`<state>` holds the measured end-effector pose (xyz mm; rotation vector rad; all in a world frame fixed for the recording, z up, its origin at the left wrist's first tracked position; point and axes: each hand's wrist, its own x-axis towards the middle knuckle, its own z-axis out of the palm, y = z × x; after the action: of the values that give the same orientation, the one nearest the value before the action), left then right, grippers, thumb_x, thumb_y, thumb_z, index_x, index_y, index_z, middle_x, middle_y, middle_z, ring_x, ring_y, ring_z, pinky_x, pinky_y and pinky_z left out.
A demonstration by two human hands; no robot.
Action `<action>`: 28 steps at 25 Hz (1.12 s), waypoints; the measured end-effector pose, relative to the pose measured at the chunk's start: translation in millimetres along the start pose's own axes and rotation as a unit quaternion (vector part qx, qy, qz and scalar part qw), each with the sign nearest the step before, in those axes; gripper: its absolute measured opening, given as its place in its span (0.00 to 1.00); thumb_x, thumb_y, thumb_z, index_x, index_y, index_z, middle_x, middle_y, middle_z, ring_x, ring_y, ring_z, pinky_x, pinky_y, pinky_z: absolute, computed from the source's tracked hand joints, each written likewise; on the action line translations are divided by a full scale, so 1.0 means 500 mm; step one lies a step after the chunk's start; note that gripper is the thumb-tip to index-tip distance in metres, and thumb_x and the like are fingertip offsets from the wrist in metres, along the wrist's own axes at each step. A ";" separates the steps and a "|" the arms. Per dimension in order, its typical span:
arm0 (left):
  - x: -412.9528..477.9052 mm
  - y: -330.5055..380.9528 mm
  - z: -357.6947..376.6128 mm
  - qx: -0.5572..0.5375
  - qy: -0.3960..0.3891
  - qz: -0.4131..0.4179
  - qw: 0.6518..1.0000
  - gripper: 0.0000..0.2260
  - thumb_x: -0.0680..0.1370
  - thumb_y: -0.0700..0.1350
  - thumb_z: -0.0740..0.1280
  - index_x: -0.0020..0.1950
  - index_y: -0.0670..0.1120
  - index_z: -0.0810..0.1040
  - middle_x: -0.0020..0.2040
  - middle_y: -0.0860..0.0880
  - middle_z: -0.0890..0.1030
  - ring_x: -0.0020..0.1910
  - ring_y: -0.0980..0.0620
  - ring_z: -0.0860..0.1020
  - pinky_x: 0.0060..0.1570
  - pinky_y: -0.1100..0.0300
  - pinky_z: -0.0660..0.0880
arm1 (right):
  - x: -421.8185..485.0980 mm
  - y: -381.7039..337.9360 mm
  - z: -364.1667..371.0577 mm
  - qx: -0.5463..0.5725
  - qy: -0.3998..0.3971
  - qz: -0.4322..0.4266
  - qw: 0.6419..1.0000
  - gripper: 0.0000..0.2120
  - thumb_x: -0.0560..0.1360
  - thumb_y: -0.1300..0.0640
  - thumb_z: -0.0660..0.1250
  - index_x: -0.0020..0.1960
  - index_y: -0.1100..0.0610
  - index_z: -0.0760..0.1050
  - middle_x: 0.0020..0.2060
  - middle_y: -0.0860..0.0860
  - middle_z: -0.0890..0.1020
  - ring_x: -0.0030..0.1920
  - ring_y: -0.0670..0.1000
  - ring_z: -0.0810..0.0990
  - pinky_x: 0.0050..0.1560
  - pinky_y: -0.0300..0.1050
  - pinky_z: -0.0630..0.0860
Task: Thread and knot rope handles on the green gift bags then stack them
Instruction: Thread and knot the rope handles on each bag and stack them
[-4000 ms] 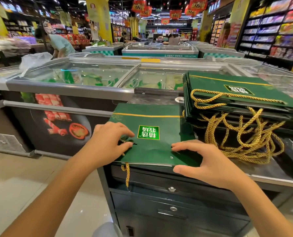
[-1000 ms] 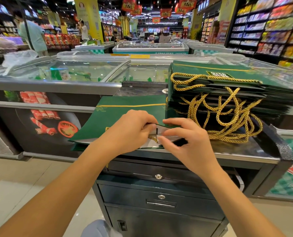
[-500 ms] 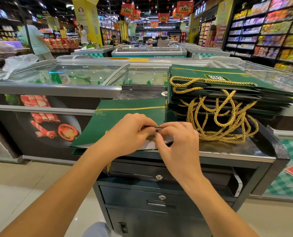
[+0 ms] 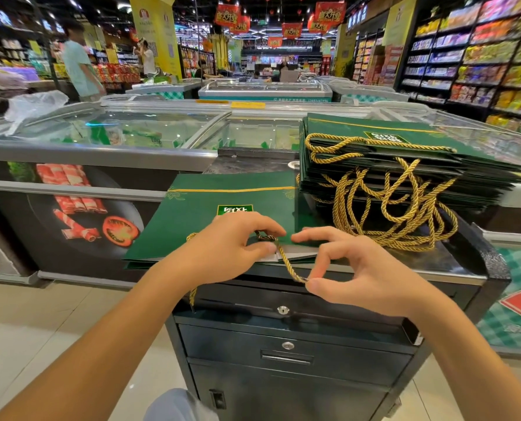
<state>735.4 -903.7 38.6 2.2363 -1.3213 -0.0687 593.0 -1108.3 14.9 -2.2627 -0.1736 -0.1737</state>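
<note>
Head view: one green gift bag (image 4: 198, 220) lies flat on the top of a dark metal cabinet (image 4: 283, 354), its near edge along the cabinet's front edge and its left corner reaching out past the cabinet's left side. The bag is dark green, with a thin gold line across its far part and a small green-and-white label that reads upside down from this side. A twisted gold rope (image 4: 289, 264) runs from a spot close to the bag's near edge, out over the cabinet's front. Another stretch of it shows at the left of the left hand and hangs below the bag.

Left hand (image 4: 232, 250): palm down on the bag, fingers curled, fingertips pinching the rope where it meets the bag. Whether a knot sits there cannot be told.

Right hand (image 4: 362, 275): held just in front of the cabinet's edge, thumb and one finger pinching the rope's free end, the other fingers spread and loosely bent.

A stack of green bags (image 4: 405, 165) stands just right of the flat bag, its gold handle loops spilling onto the cabinet top. A glass-lidded freezer chest (image 4: 101, 153) lies behind.
</note>
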 end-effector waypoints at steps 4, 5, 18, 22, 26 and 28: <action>-0.007 -0.019 -0.025 0.005 0.000 -0.020 1.000 0.16 0.83 0.51 0.64 0.71 0.60 0.74 0.68 0.63 0.74 0.66 0.62 0.72 0.65 0.64 0.66 | 0.035 -0.020 0.010 0.009 0.097 -0.012 0.995 0.11 0.77 0.38 0.63 0.45 0.43 0.79 0.55 0.47 0.83 0.50 0.44 0.81 0.53 0.48 0.76; -0.005 -0.031 -0.037 0.014 0.011 -0.032 0.999 0.16 0.83 0.50 0.62 0.71 0.59 0.73 0.69 0.62 0.74 0.67 0.61 0.72 0.66 0.62 0.66 | 0.051 -0.019 0.009 -0.017 0.118 -0.004 0.993 0.12 0.80 0.40 0.60 0.50 0.44 0.79 0.52 0.51 0.84 0.48 0.49 0.81 0.51 0.52 0.77; 0.035 -0.081 -0.130 -0.032 0.020 -0.046 0.998 0.03 0.81 0.41 0.67 0.49 0.48 0.78 0.39 0.48 0.83 0.36 0.54 0.83 0.44 0.53 0.81 | 0.159 0.014 0.024 -0.262 -0.035 0.060 0.962 0.22 0.87 0.52 0.50 0.80 0.47 0.62 0.80 0.48 0.61 0.80 0.50 0.58 0.77 0.45 0.53; 0.046 -0.054 -0.167 0.004 -0.016 -0.024 1.000 0.04 0.79 0.43 0.71 0.53 0.48 0.84 0.42 0.47 0.85 0.39 0.52 0.82 0.45 0.56 0.80 | 0.159 0.011 0.023 -0.269 -0.039 0.051 0.961 0.22 0.87 0.53 0.49 0.80 0.47 0.63 0.79 0.49 0.63 0.78 0.52 0.60 0.76 0.46 0.56; 0.055 -0.042 -0.195 0.027 0.029 -0.012 0.999 0.04 0.78 0.44 0.72 0.50 0.50 0.86 0.41 0.51 0.85 0.41 0.54 0.83 0.46 0.57 0.81 | 0.159 0.013 0.022 -0.275 -0.042 0.050 0.959 0.22 0.87 0.53 0.49 0.80 0.46 0.62 0.80 0.49 0.62 0.79 0.52 0.59 0.77 0.47 0.55; 0.060 -0.037 -0.205 0.027 0.059 0.004 0.998 0.04 0.78 0.44 0.72 0.50 0.50 0.86 0.42 0.52 0.85 0.42 0.54 0.83 0.47 0.58 0.81 | 0.160 0.015 0.023 -0.276 -0.043 0.049 0.959 0.21 0.87 0.53 0.49 0.80 0.45 0.62 0.81 0.48 0.61 0.80 0.51 0.57 0.77 0.46 0.54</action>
<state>797.2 -878.4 124.1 2.2436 -1.2836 0.1018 673.4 -1099.1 16.7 -2.8326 -0.0608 -0.0756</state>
